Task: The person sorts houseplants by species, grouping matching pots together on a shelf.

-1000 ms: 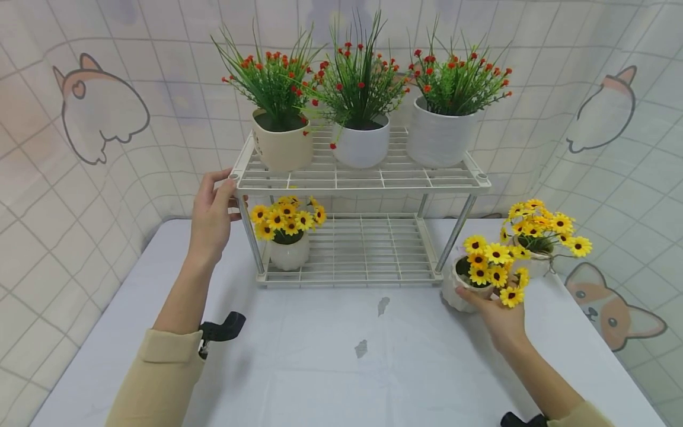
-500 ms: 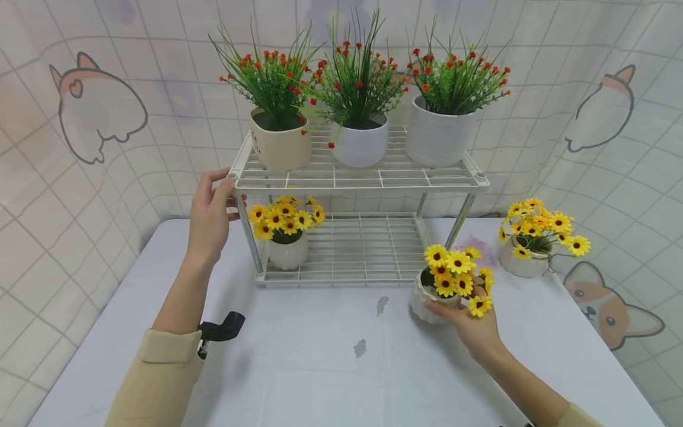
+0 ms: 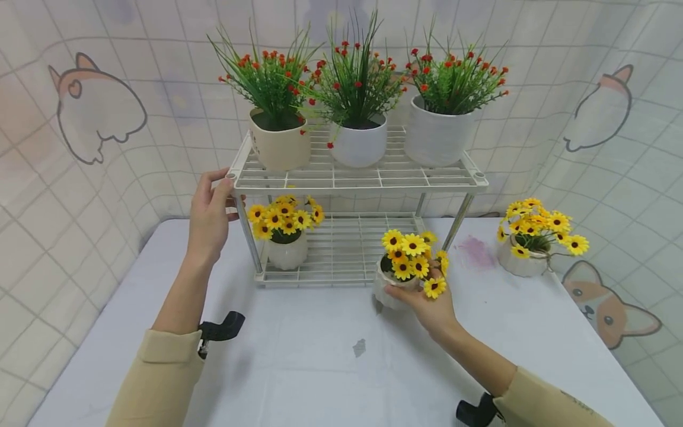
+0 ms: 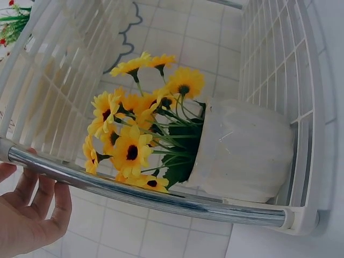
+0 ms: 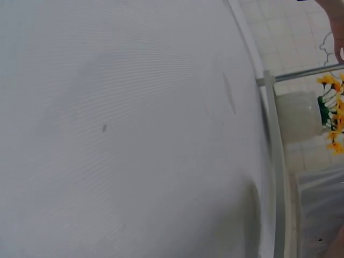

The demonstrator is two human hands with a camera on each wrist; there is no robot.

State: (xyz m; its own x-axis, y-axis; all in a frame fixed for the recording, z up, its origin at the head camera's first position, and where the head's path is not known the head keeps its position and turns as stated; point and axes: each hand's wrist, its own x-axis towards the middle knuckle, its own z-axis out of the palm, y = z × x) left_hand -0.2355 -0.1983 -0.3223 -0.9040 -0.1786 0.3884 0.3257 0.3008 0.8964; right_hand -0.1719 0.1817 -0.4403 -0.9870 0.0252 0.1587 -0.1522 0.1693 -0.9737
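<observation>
A white two-tier wire shelf rack (image 3: 363, 188) stands on the table. My left hand (image 3: 210, 222) holds its upper left corner, fingers about the top of the metal post (image 4: 134, 193). My right hand (image 3: 427, 305) grips a whitish textured pot of yellow sunflower-like flowers (image 3: 389, 287) by its right side, just in front of the lower shelf. The far fingers are partly hidden by blooms. Another white pot of yellow flowers (image 3: 288, 252) sits at the left end of the lower shelf, also near the left hand in the left wrist view.
On the upper shelf stand three pots of red-flowered grass: a cream pot (image 3: 283, 145), a white pot (image 3: 360, 145) and a larger white pot (image 3: 440, 133). A third yellow-flowered pot (image 3: 523, 261) is on the table (image 3: 320, 367) at right. A tile-patterned curtain (image 3: 176, 118) surrounds the table.
My right hand has carried the yellow-flowered pot leftward, from beside the rack's right post to in front of the lower shelf. The left hand stays at the rack's corner.
</observation>
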